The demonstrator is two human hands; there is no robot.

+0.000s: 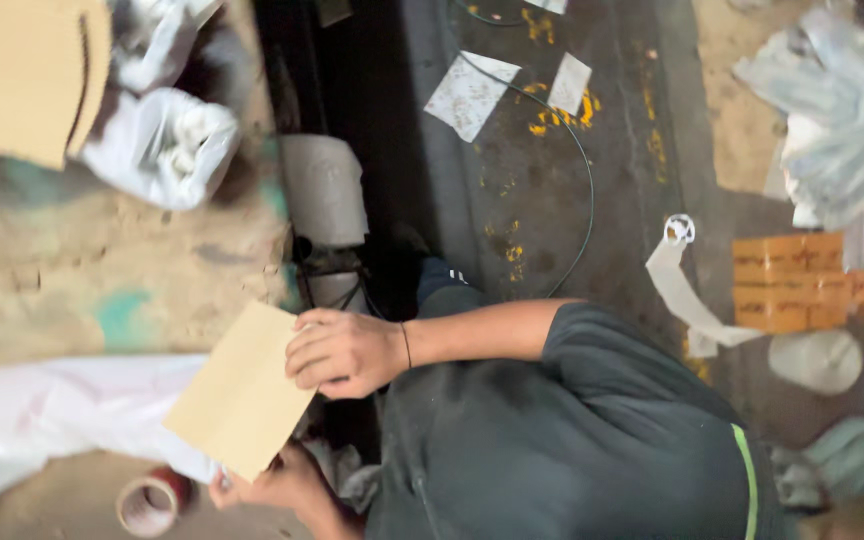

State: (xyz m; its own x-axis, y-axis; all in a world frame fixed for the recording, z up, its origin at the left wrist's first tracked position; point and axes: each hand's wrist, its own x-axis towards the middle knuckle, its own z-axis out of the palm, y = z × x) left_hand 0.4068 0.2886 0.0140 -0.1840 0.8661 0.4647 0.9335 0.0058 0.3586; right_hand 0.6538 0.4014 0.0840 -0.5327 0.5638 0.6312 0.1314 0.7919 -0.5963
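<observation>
A tan cardboard sheet is held between both my hands, tilted, above a white plastic sheet. My right hand grips its upper edge, fingers curled over it, with a thin band on the wrist. At the bottom of the view, my left hand holds the sheet's lower corner and is partly hidden behind it. A roll of tape with a red rim lies just left of that hand. My dark shirt fills the lower right.
A cardboard box and white bags lie at upper left, with a grey cylinder beside them. On the dark floor are paper scraps and a thin cable. At right are orange boxes and crumpled plastic.
</observation>
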